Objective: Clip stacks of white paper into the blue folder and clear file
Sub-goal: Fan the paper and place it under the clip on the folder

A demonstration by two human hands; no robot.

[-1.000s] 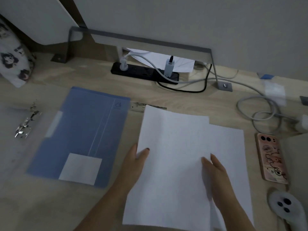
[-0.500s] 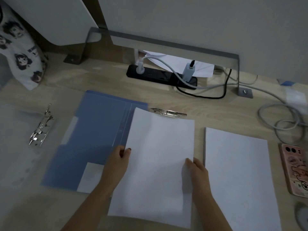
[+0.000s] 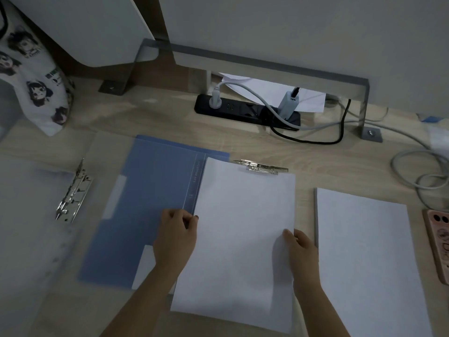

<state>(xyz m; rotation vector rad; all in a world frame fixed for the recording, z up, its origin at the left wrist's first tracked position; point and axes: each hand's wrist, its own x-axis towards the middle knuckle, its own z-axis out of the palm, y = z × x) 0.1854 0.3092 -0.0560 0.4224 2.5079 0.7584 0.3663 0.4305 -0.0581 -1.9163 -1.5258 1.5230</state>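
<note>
Your left hand (image 3: 175, 235) has its fingers (image 3: 192, 218) pinched on the left edge of the held paper stack (image 3: 240, 239), and your right hand (image 3: 302, 249) has its fingers (image 3: 288, 235) clamped on the stack's right edge. Between your hands the stack lies over the right part of the blue folder (image 3: 150, 207), whose open cover spreads out to the left of your left fingers on the tabletop (image 3: 170, 122). Beyond the stack's far edge shows the folder's metal clip (image 3: 262, 166). Just right of your right fingers lies a second paper stack (image 3: 366, 259), flat and apart. Far left of your left fingers sits the clear file (image 3: 26, 215) with its silver clip (image 3: 73, 193).
</note>
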